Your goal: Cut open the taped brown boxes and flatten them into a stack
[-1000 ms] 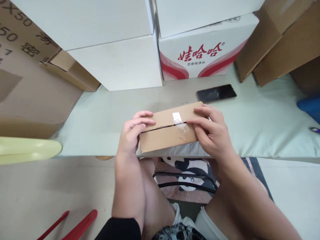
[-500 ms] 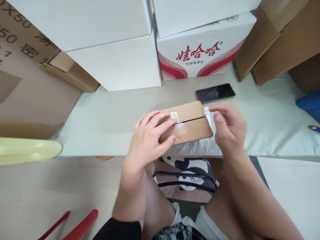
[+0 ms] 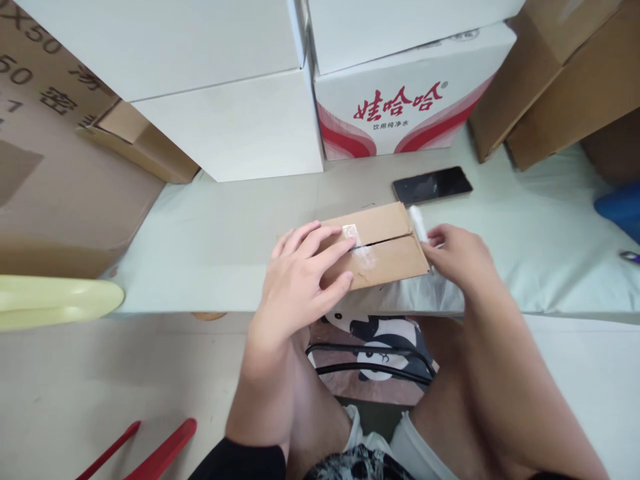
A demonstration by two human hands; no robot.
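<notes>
A small brown cardboard box point(image 3: 393, 257) lies on the pale green covered surface, its top flaps nearly meeting at a narrow dark seam. Clear tape point(image 3: 365, 256) sticks across part of that seam. My left hand point(image 3: 303, 277) rests over the box's left end, its fingers spread on the top. At the box's right end, a slim white object point(image 3: 418, 223) stands out, slightly blurred; its exact kind is unclear. My right hand point(image 3: 457, 257) has its fingers closed at the lower end of this white object, close against the box's side.
A black phone point(image 3: 433, 185) lies behind the box. White cartons point(image 3: 235, 127) and a red-lettered white carton point(image 3: 400, 113) stand at the back. Large brown cartons point(image 3: 75, 180) flank the left side, with others on the right. A yellow-green rounded object point(image 3: 60, 301) juts in at left.
My right hand has moved down and turned, its fingers closing at the white object, which has tilted a little. The left hand and the box have barely shifted.
</notes>
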